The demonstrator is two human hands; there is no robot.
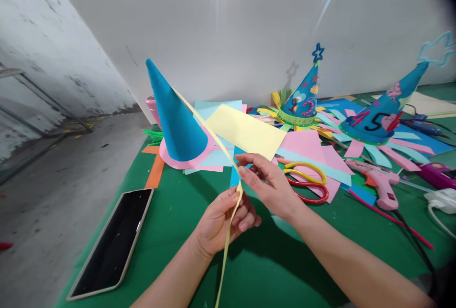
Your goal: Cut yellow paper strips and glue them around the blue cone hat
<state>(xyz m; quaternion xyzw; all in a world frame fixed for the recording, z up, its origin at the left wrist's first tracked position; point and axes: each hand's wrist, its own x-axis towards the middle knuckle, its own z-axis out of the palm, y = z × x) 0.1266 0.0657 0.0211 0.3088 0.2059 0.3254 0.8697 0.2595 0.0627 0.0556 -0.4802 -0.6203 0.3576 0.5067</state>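
Observation:
A long, narrow strip of pale yellow paper (218, 141) runs slantwise between my hands, from beside the blue cone down to the bottom edge of the view. My left hand (228, 218) pinches it between thumb and curled fingers, low over the table. Just above and to the right, my right hand (267, 182) has its thumb and fingertips closed on the strip. Behind the strip's far end stands a plain blue paper cone hat (178, 123) with a pink paper brim (170, 160). Part of the strip is hidden by my fingers.
On the green table (178, 232) lie a smartphone (112, 246), scissors (308, 189), coloured paper sheets (249, 127) and a pink glue gun (377, 180). Two decorated cone hats, a nearer one (384, 108) and a farther one (301, 94), stand right. A white panel (231, 37) rises behind.

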